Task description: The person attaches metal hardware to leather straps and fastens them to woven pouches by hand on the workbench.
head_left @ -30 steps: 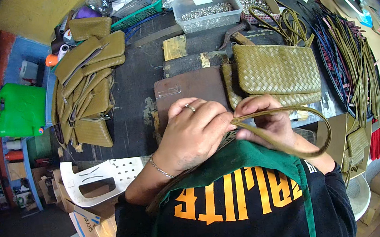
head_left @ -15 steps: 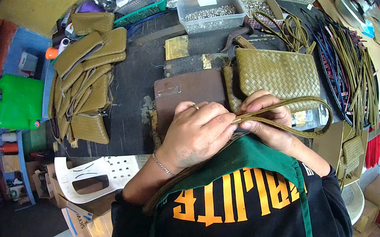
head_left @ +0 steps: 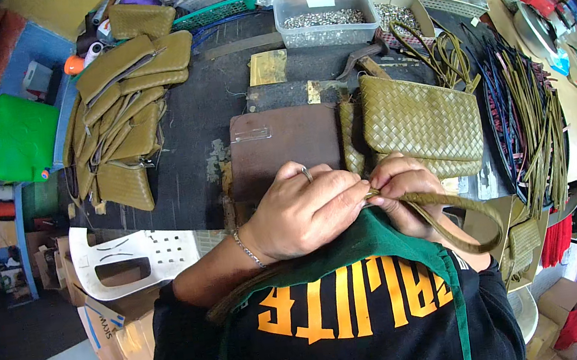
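Note:
My left hand (head_left: 307,207), with a ring and a bracelet, pinches an olive strap close to my chest. Beside it my right hand (head_left: 406,190) has its fingers closed on the same olive strap (head_left: 478,206), which loops out to the right past the wrist. The fingertips of both hands nearly meet, and the piece of strap between them is mostly hidden. Just beyond the right hand lies an olive woven pouch (head_left: 423,122), on top of other olive woven pieces. A flat brown board (head_left: 284,144) lies on the worktable past my left hand.
Several olive pouches (head_left: 124,125) are piled at the left of the black worktable (head_left: 197,97). Clear tubs (head_left: 326,25) of small metal parts stand at the back. A hammer (head_left: 369,64) lies before them. Bundled straps (head_left: 535,118) hang at the right; a white chair (head_left: 134,255) stands at left.
The strap's loop has swung lower and twisted, showing its broader side. Both hands have drawn closer together around it, and the right fingers have curled in. The view has shifted slightly.

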Tool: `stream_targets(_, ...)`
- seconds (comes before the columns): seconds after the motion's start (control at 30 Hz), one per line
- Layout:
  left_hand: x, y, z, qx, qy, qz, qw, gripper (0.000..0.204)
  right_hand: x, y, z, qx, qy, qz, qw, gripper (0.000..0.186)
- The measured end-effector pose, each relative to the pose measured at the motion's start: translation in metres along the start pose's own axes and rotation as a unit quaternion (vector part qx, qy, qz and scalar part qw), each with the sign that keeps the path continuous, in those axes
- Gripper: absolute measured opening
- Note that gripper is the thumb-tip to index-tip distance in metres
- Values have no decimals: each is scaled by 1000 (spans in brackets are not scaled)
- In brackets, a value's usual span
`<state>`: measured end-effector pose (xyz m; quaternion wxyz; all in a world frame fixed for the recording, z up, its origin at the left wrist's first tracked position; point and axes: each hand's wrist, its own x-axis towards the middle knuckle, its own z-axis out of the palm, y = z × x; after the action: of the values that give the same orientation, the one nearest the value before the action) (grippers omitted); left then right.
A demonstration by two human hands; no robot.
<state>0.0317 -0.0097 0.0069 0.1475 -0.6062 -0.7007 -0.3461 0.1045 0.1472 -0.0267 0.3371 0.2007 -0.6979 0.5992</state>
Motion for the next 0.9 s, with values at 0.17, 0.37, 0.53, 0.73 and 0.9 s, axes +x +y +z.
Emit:
stream_targets(0.17, -2, -1, -2, 6, 14, 21, 1000, 26, 0, 5, -2, -46, -8, -97, 994, 22)
stream_targets(0.37, -2, -6, 1, -6, 9, 30, 999, 24, 4, 5, 1, -55, -8, -98, 994, 25)
stream_targets(0.53, -8, -5, 1, -12, 2, 42, 999, 23, 9, -1, -8, -19, -83, -69, 994, 21)
stream_targets(0.73, -8, -9, -13, 8, 6, -12, 1000, 20, 47, -1, -26, 11, -269, 33, 963, 26)
stream_targets(0.9, -14, -13, -35, 81, 11, -38, 996, 20, 143, 68, -57, -318, -291, -51, 901, 25)
